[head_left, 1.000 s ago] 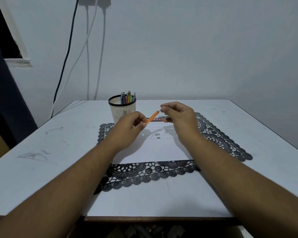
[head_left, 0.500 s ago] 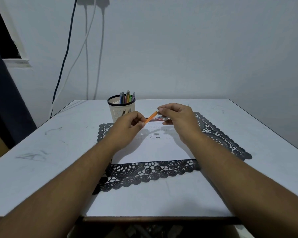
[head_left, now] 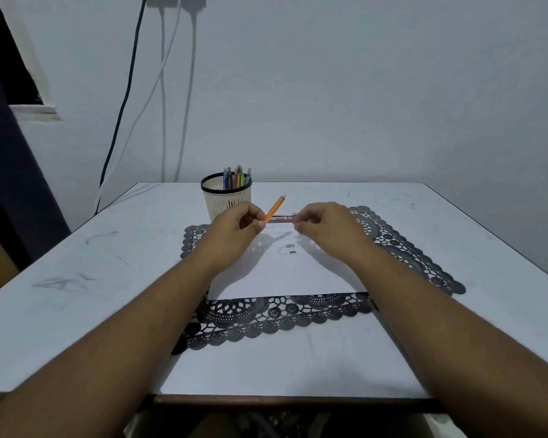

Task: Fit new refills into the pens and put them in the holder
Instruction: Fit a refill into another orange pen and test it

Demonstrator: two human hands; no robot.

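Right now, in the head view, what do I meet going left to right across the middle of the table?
Pen holder → left hand → orange pen → right hand → lace mat's right edge.

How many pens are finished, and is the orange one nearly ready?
Several coloured pens already stand in the white mesh holder. The left hand holds the orange pen; the right hand is off it. Its refill isn't visible. It still needs putting in the holder.
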